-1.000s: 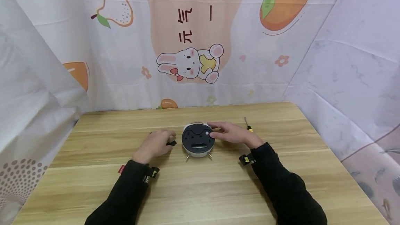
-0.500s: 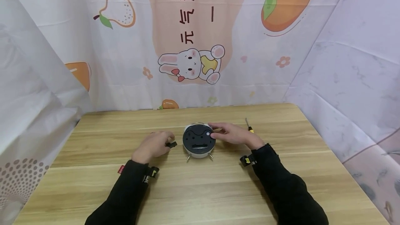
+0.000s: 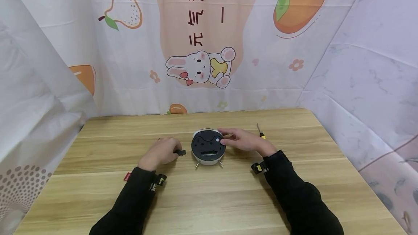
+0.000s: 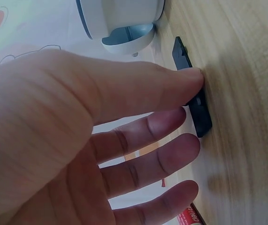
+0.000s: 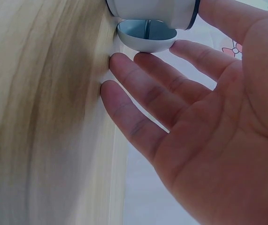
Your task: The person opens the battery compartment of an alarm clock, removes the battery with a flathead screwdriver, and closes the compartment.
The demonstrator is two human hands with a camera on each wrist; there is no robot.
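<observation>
My L hand (image 3: pixel 163 151) pinches sm. blk piece (image 3: pixel 181 152); my R hand (image 3: pixel 244 140), fingers loosely spread, touches alarm clock (image 3: pixel 208 145) btwn hands; screwdriver (image 3: pixel 261 134) lies beyond R hand.

two hands (image 3: pixel 161 151) (image 3: pixel 243 140), one clock (image 3: pixel 208 146), one cover (image 4: pixel 201 118), one screwdriver (image 3: pixel 261 134)

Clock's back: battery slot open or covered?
Open. The slot shows uncovered in the upturned back of the clock, and the left hand pinches a small black piece apart from it. Battery inside: cannot tell.
</observation>
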